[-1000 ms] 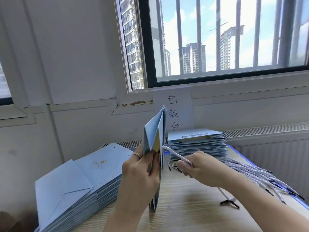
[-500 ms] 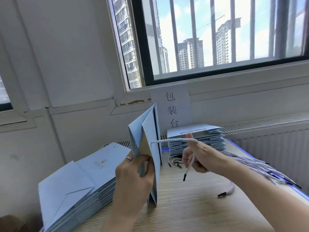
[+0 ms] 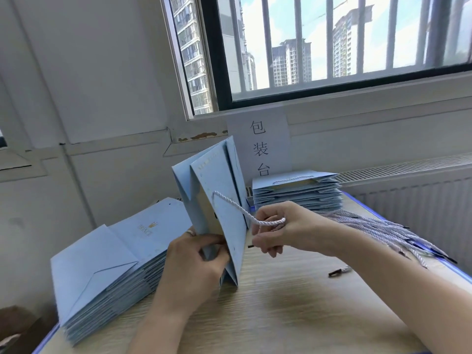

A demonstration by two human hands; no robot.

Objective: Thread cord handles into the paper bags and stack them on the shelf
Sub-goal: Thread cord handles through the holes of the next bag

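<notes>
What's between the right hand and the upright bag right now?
Head view: only a white twisted cord spans that gap, running from the right hand up to the side of the upright bag.

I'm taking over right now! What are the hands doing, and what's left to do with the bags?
Left hand grips the bag, upright on the table. Right hand pinches a cord whose other end seems to enter the bag.
Flat bags lie at left, loose cords at right, finished stack at the back.
Left: finish this handle, thread the flat bags, shelve everything.
</notes>
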